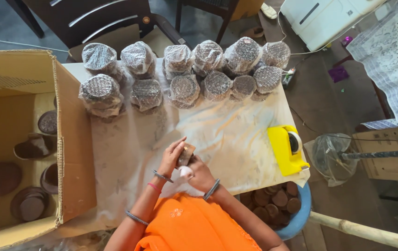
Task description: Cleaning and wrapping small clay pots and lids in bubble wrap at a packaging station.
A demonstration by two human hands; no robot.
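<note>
Both hands meet over the near middle of the bench point(236, 139), which is covered by a pale, smudged sheet. Left hand point(172, 155) has its fingers pressed together against the top of a small brown disc point(186, 154), flat and dull like baked clay, tilted on edge between the hands. Right hand point(200, 173) curls under the disc from the near side, pinching it along with a bit of white wrap point(185, 171). Both wrists bend inward and wear thin metal bangles.

Along the far edge stand bundles point(183, 69) of stacked discs, wrapped in shiny bubble film, round and bumpy. A yellow tape dispenser point(288, 148) sits at the right edge. A cardboard box point(71, 139) on the left holds more dark discs. A blue tub point(301, 211) of loose discs sits below the near right corner.
</note>
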